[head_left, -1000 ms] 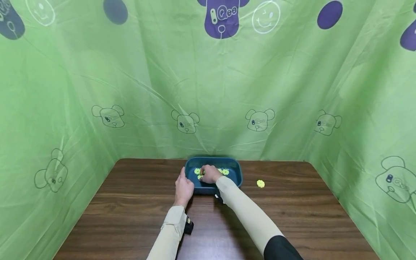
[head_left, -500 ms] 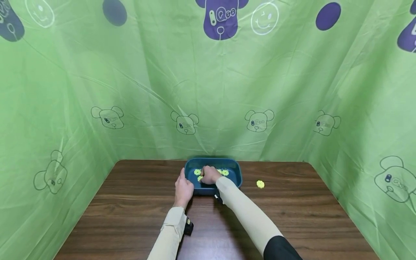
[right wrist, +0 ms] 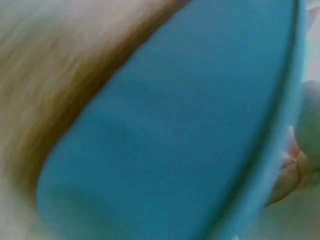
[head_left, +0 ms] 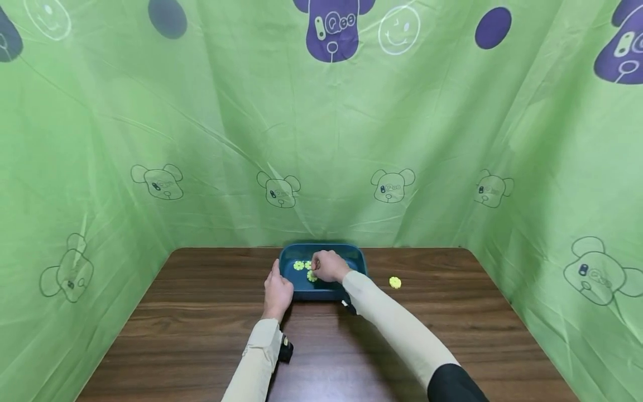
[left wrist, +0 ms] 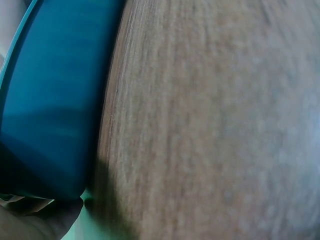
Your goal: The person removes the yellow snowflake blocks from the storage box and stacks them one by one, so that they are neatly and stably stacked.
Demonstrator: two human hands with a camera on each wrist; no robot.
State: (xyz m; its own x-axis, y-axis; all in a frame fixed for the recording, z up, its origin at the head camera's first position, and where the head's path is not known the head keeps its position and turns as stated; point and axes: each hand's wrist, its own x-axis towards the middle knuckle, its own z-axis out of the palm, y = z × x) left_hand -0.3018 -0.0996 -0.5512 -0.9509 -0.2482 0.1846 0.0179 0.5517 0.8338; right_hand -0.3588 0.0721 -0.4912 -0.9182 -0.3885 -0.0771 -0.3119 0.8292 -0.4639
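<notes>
A dark blue-green rectangular tray [head_left: 356,257] stands at the table's back edge, holding several small yellow flower-shaped pieces [head_left: 298,266]. My left hand [head_left: 278,290] lies along the tray's left side with fingers extended; in the left wrist view its fingers [left wrist: 55,220] touch the tray near a corner. My right hand [head_left: 330,266] reaches over the front rim into the tray, fingers bent, pinching one yellow flower-shaped piece [head_left: 312,276] at the fingertips. The right wrist view mostly shows the blurred outer tray wall [right wrist: 165,120], with part of the hand [right wrist: 295,170] beyond the rim.
One more yellow flower-shaped piece [head_left: 395,282] lies on the brown wooden table [head_left: 442,318], right of the tray. A green curtain [head_left: 321,134] with printed bear faces encloses the back and sides.
The head view has shifted slightly. Inside the tray my right hand has moved a little to the right and up, the pinched flower piece with it. My left hand stays at the tray's side.
</notes>
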